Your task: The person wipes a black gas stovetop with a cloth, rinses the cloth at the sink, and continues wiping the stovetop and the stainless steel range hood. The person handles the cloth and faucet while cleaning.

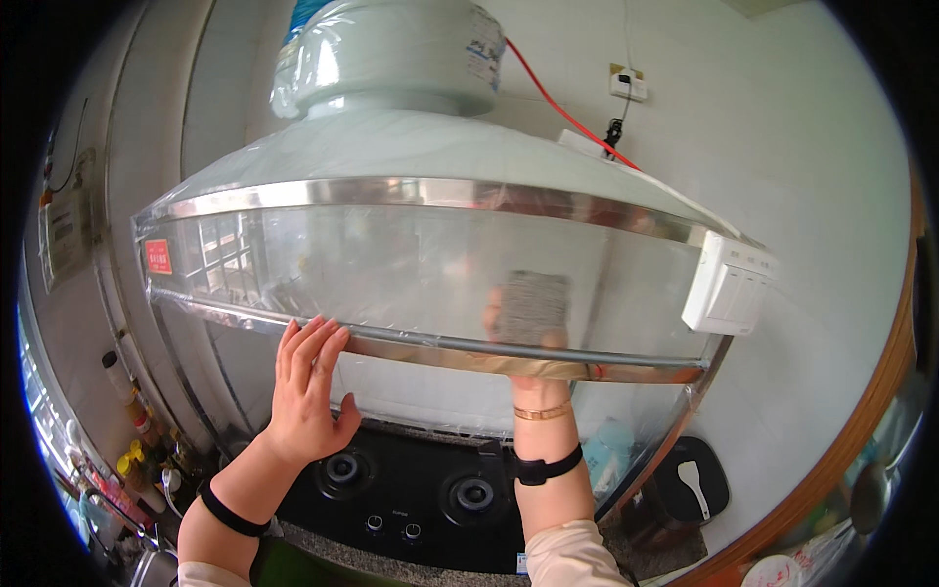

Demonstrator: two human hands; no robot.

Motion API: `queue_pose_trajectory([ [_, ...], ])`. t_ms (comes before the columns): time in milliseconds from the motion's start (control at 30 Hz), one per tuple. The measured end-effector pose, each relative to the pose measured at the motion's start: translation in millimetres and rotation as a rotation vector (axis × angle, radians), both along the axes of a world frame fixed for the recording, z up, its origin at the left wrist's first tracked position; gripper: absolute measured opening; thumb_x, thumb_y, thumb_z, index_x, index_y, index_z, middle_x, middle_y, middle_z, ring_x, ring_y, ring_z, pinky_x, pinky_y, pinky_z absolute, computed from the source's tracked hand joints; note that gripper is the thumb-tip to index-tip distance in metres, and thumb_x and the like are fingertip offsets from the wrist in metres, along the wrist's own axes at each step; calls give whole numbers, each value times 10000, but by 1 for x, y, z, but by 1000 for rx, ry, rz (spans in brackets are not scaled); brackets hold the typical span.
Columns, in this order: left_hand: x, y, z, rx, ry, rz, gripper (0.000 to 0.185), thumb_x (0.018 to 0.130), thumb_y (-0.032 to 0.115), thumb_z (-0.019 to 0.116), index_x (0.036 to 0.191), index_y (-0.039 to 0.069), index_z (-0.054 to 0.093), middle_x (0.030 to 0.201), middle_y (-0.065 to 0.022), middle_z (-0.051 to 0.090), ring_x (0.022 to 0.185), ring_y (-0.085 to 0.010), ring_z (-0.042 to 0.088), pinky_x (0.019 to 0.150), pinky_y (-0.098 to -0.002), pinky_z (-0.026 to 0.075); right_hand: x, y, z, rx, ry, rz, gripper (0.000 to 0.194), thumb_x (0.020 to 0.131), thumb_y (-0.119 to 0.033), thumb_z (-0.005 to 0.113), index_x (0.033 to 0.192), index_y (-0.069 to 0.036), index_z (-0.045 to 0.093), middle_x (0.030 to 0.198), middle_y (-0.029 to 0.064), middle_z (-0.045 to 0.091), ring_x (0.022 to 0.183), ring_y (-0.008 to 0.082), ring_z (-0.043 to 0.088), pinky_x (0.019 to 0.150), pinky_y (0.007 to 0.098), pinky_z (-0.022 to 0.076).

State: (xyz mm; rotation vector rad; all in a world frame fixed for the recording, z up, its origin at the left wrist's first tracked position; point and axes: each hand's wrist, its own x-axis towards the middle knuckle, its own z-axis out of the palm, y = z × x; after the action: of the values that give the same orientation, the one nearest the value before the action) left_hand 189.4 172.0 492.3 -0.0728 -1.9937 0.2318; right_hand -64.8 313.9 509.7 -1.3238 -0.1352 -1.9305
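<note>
A transparent plastic panel (411,271) with metal edging spans the front of a pale range hood (381,147). My left hand (312,389) rests its fingertips on the panel's lower metal rail, left of centre, holding nothing. Behind the panel, my right hand (539,378) reaches up past the rail with a grey textured cloth or pad (533,308), seen blurred through the plastic. Most of the right hand's fingers are hidden or hazy. A gold-coloured bracelet and a black band circle the right wrist.
Below lies a black two-burner gas hob (411,491). Bottles (136,469) crowd the left. A white switch box (730,286) hangs at the panel's right end. At the right, a white rice paddle (693,488) lies on a dark appliance (671,513). A red hose (557,106) runs behind the hood.
</note>
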Motion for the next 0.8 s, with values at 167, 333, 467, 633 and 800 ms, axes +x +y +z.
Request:
queue_pose_trajectory([
  [167,1,-1,0,-21,-27,38,805,618,44,642,1394,-30,446,1373,-229,467,1316,-451,429,1150,-614,262,-2,-1,28,188,316,-567,351,978,-189,573,1252,27,604,1136,126,669,1078,204,611,967,341,480],
  [333,-1,-2,-2,-28,-14,45,823,620,47,646,1410,-21,427,1372,-229,461,1319,-459,422,1152,-622,249,-41,69,34,-281,30,-293,424,970,-295,587,1299,-30,545,1170,97,588,1001,238,568,859,393,489],
  [467,-4,-2,-4,-30,-10,62,832,618,55,650,1413,-28,417,1368,-236,457,1315,-471,418,1153,-626,240,-76,92,19,-695,-72,278,250,945,-250,634,1113,-75,572,1019,58,555,957,216,547,811,357,500],
  [633,-5,-3,-6,-40,10,78,820,627,51,643,1411,-35,416,1372,-242,454,1320,-478,411,1155,-625,236,-49,30,0,23,43,-96,320,995,-232,565,1223,-10,593,1199,143,594,1107,249,563,904,365,499],
  [800,-6,-5,-8,-45,0,85,806,641,45,628,1413,-38,413,1387,-245,442,1339,-471,396,1162,-625,223,-57,59,10,-124,41,39,322,1011,-260,546,1184,7,599,1120,124,612,1084,258,596,965,368,510],
])
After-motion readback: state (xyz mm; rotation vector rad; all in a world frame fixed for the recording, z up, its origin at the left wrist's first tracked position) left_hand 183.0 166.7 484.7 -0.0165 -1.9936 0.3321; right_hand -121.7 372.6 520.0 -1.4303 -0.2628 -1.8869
